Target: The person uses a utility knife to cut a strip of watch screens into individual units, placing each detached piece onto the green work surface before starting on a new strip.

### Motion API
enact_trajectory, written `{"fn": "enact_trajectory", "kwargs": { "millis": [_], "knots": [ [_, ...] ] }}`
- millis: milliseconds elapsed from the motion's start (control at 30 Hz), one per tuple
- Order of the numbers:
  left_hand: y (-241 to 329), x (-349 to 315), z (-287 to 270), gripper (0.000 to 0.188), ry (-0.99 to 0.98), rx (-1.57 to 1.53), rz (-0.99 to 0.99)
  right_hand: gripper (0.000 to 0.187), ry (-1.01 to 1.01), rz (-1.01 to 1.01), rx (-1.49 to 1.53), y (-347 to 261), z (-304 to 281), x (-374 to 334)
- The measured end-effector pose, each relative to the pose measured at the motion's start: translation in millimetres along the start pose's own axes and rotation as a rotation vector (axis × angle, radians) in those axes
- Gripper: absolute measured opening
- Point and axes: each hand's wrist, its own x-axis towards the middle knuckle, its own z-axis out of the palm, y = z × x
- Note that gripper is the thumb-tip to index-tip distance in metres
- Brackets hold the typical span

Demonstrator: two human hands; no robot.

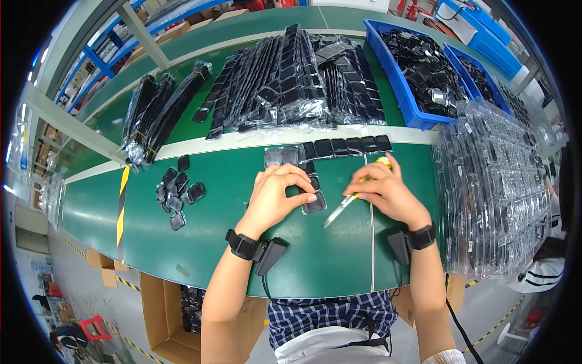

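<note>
Pinching left hand (276, 195): is holding bagged black-square strip (316, 205).
Right hand (393, 193): is gripping yellow utility knife (347, 202).
Blade (336, 213): slipping, could be nicking left thumb (303, 199).

The cutter (342, 207) is showing a shiny, metal-looking blade and smooth yellow plastic, while the strip (345, 147), the packets (195, 192) and the heap (267, 85) are gleaming in crinkled clear film over dark squares. The table (151, 255) is presenting a smooth green surface that is catching soft, glossy light, the bin (418, 116) is showing smooth blue plastic, and the trays (494, 188) are glinting in clear, ridged plastic. The wristband (244, 246) is looking matt black, the checked cloth (330, 312) is creasing softly, the box (159, 315) is showing dull brown cardboard, and the frame (73, 126) is looking like smooth painted metal.
</note>
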Motion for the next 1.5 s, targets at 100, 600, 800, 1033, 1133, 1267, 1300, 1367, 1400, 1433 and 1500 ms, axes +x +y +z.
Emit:
{"fn": "enact_trajectory", "kwargs": {
  "millis": [100, 600, 800, 1033, 1133, 1267, 1300, 1367, 1400, 1433, 1500],
  "knots": [
    [-2.4, -0.8, -4.0, 0.014, 0.009, -0.004, 0.021, 0.023, 0.059, 0.072, -0.014, 5.9, -13.5, -10.2],
    [17.3, -9.0, -25.8, 0.080, -0.099, 0.205, 0.100, 0.035, 0.235, -0.034, -0.177, -10.8, 14.8, 4.6],
    [18.9, -4.8, -27.3, 0.052, -0.111, 0.032, 0.025, 0.032, 0.227, -0.076, -0.133, -9.1, 21.7, 7.8],
    [0.5, -0.4, -12.2, 0.018, -0.002, 0.046, 0.086, 0.031, 0.185, -0.114, -0.084, -18.5, 22.7, 9.0],
    [-1.9, -0.6, -9.9, 0.017, 0.007, 0.073, 0.071, 0.030, 0.175, -0.109, -0.077, -19.1, 23.0, 8.3],
    [-3.1, 0.5, -10.3, 0.017, -0.004, 0.074, 0.063, 0.030, 0.176, -0.127, -0.052, -19.0, 23.9, 11.6],
    [-2.6, 0.8, -10.5, 0.016, -0.015, 0.074, 0.050, 0.030, 0.176, -0.126, -0.051, -18.3, 25.2, 12.9],
    [-2.1, 1.8, -10.8, 0.016, -0.023, 0.062, 0.041, 0.028, 0.186, -0.150, -0.027, -16.1, 27.9, 15.6],
    [-2.4, 2.1, -11.1, 0.015, -0.030, 0.052, 0.031, 0.028, 0.187, -0.149, -0.025, -15.6, 28.4, 16.7],
    [-2.7, 2.4, -11.6, 0.015, -0.032, 0.052, 0.031, 0.027, 0.183, -0.164, -0.020, -15.1, 28.6, 17.5],
    [-3.0, 3.3, -12.6, 0.014, -0.053, 0.058, 0.026, 0.025, 0.182, -0.176, -0.016, -13.1, 26.8, 18.1]
  ]
}}
